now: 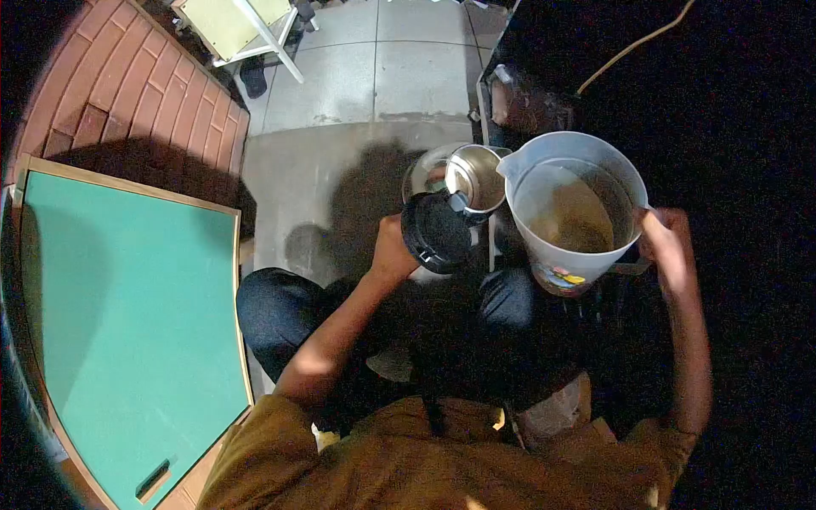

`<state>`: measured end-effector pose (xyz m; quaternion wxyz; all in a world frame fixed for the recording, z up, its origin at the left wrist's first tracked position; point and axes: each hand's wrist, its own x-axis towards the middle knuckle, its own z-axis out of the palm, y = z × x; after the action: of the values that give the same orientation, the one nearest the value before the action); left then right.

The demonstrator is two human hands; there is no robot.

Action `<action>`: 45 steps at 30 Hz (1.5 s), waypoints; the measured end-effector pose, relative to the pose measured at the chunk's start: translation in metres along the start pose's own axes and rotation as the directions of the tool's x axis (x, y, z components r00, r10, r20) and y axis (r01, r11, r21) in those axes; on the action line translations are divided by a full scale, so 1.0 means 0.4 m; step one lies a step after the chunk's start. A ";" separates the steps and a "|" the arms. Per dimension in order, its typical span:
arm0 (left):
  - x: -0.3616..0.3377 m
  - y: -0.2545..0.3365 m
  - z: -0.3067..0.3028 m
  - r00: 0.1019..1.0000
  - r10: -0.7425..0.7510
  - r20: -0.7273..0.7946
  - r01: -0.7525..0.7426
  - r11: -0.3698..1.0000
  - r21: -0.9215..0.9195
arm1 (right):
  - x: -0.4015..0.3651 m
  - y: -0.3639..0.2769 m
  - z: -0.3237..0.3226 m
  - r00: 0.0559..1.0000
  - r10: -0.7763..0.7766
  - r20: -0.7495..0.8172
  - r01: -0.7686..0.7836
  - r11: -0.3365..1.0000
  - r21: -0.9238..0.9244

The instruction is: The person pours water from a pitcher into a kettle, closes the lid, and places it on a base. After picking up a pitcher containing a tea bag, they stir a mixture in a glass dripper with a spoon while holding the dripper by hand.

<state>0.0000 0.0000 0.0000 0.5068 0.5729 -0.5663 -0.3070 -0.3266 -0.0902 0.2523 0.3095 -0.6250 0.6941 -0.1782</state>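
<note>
My right hand (667, 234) is closed round the handle of a translucent plastic pitcher (568, 268) with a colourful picture on its front. Clear liquid seems to stand inside, and the pitcher leans with its spout against the rim of an electric kettle (480, 176). The kettle has a shiny metal inside and its black lid (438, 234) is flipped up toward me. My left hand (395, 248) is closed beside the lid, apparently on the kettle's handle; the lid hides most of its fingers. Behind the kettle shows a round, see-through rim (416, 174).
A green board (127, 323) with a wooden frame leans at the left by a brick wall (136, 93). A white-framed chair (255, 34) stands on the tiled floor (340, 76) ahead. My knees flank the kettle. The right side is dark, with a cable (633, 47).
</note>
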 end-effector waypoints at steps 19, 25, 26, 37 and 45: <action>0.011 0.060 -0.017 0.982 0.187 -0.034 -0.187 0.982 0.026 | 0.006 -0.123 -0.009 0.995 0.077 -0.070 -0.097 0.932 -0.349; 0.004 0.014 -0.005 0.981 0.183 0.058 -0.191 0.957 0.220 | 0.004 -0.114 -0.014 0.997 0.014 -0.080 -0.044 0.920 -0.389; 0.004 0.010 -0.004 0.970 0.237 0.055 -0.243 0.936 0.256 | 0.003 -0.115 -0.014 0.996 0.001 -0.093 -0.038 0.916 -0.399; -0.001 0.007 0.006 0.957 0.283 0.058 -0.289 0.925 0.249 | 0.011 -0.153 -0.045 0.993 0.118 -0.025 -0.116 0.880 -0.461; -0.019 -0.014 0.034 0.984 0.179 0.018 -0.180 0.974 0.134 | -0.001 -0.134 -0.047 0.990 -0.091 -0.111 0.026 0.876 -0.482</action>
<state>-0.0122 0.0032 -0.0109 0.4908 0.5513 -0.6369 -0.2226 -0.2981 -0.1008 0.3004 0.0937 -0.6899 0.7160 -0.0505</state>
